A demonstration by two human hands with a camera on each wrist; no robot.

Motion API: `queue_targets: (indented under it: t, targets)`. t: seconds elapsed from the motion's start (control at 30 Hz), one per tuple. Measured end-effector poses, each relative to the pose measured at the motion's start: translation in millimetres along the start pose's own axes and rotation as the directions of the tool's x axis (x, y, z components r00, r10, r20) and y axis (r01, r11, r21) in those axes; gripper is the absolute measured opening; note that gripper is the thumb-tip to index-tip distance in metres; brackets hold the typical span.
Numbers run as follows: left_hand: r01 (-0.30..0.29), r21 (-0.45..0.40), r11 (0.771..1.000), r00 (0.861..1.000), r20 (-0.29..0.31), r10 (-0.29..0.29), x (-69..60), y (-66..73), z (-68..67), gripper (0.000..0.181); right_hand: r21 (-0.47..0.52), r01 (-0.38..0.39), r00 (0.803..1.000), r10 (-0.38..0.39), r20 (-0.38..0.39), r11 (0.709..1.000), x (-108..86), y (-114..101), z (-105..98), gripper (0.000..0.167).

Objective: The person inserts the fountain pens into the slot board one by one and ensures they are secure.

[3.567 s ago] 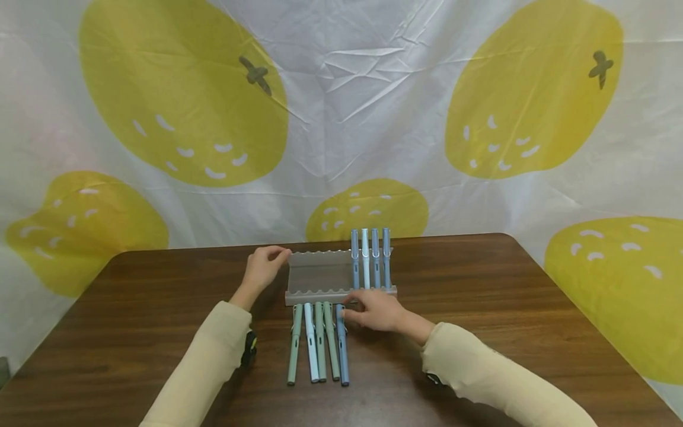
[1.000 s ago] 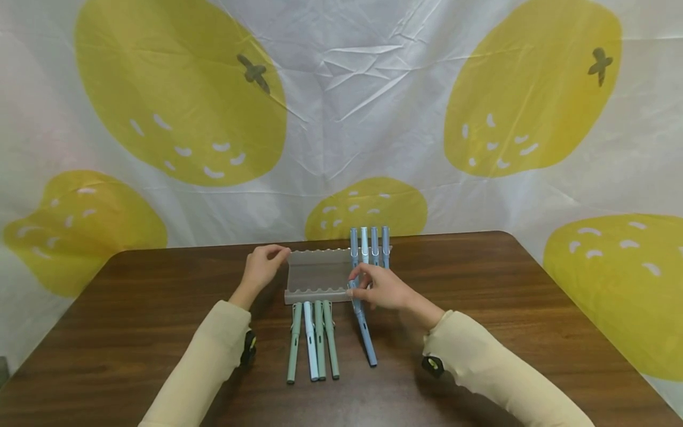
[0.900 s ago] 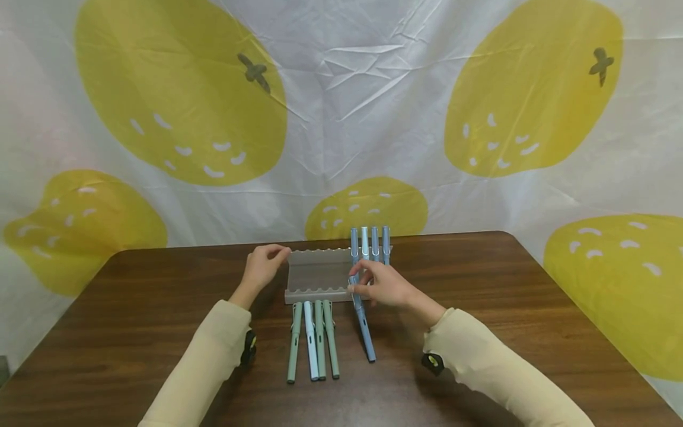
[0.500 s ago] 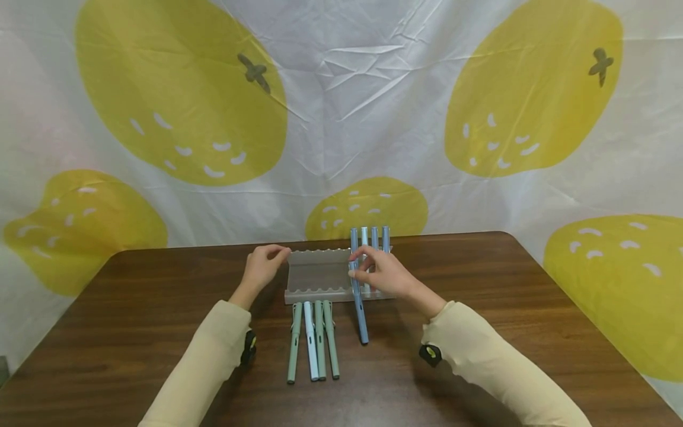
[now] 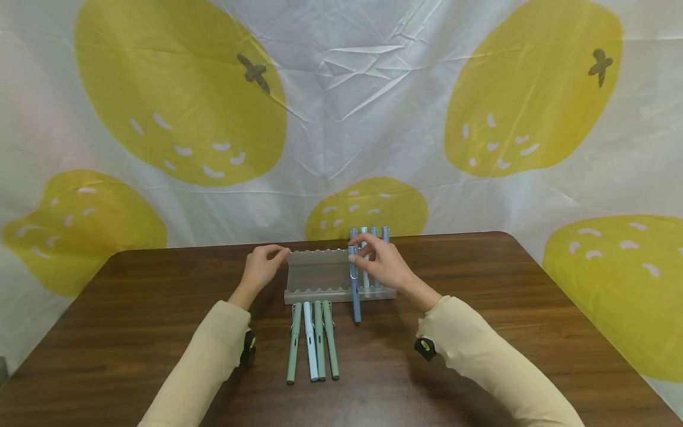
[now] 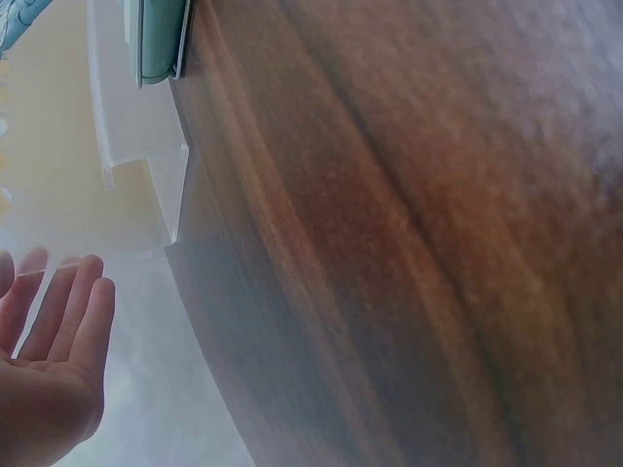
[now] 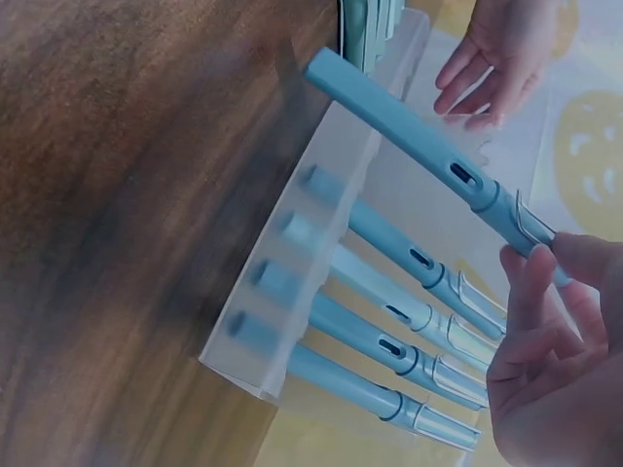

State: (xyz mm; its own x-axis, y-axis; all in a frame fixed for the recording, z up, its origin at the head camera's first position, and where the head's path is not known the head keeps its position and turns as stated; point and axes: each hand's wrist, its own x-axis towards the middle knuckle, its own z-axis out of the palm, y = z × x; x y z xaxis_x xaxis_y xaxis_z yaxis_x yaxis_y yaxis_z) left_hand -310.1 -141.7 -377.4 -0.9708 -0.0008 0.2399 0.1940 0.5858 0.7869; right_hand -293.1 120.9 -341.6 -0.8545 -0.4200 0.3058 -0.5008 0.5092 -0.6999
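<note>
My right hand [image 5: 386, 264] pinches a blue fountain pen [image 7: 394, 122] by its clip end, between thumb and fingers. The pen hangs over the clear scalloped pen rack [image 5: 317, 277], its lower end sticking out past the front lip. Several blue pens, one of them paler [image 7: 365, 277], lie side by side in the right part of the rack. In the head view my right hand partly hides them. My left hand [image 5: 261, 267] pinches the rack's back left corner, with its fingers fairly straight in the left wrist view.
In front of the rack, several pens lie on the brown wooden table [image 5: 160, 332]: green pens [image 5: 293, 350] and one pale blue pen [image 5: 310, 347]. A lemon-print cloth [image 5: 341, 118] hangs behind the table's back edge.
First beside the green pens on the table, the blue pen was picked up by my right hand. It has moved back over the rack and straightened. My left hand stays at the corner.
</note>
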Motion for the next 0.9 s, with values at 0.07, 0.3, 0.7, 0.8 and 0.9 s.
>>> queue_targets:
  t: [0.07,0.3,0.7,0.8,0.9]
  targets:
    - [-0.001,-0.002,1.0,1.0,0.003,0.001,0.2,-0.5,-0.2,0.03,-0.019,0.015,1.0,-0.015,-0.025,1.0,2.6,-2,-1,0.024]
    - [0.008,-0.003,1.0,1.0,0.014,-0.008,0.8,-0.9,-0.6,0.033,-0.064,0.081,0.989,-0.088,-0.118,0.995,12.9,-11,-5,0.025]
    - [0.002,-0.003,1.0,1.0,0.012,-0.002,1.9,-2.1,-0.3,0.032,-0.118,0.153,0.951,-0.178,-0.252,0.981,22.5,-9,-4,0.025]
    - [-0.004,-0.003,1.0,1.0,0.014,0.004,2.6,-3.0,-0.1,0.033,-0.156,0.187,0.927,-0.227,-0.298,0.97,23.6,-4,-1,0.024]
    - [-0.002,-0.004,1.0,1.0,0.014,0.002,2.9,-3.7,0.2,0.034,-0.182,0.216,0.906,-0.267,-0.329,0.959,22.6,1,4,0.023]
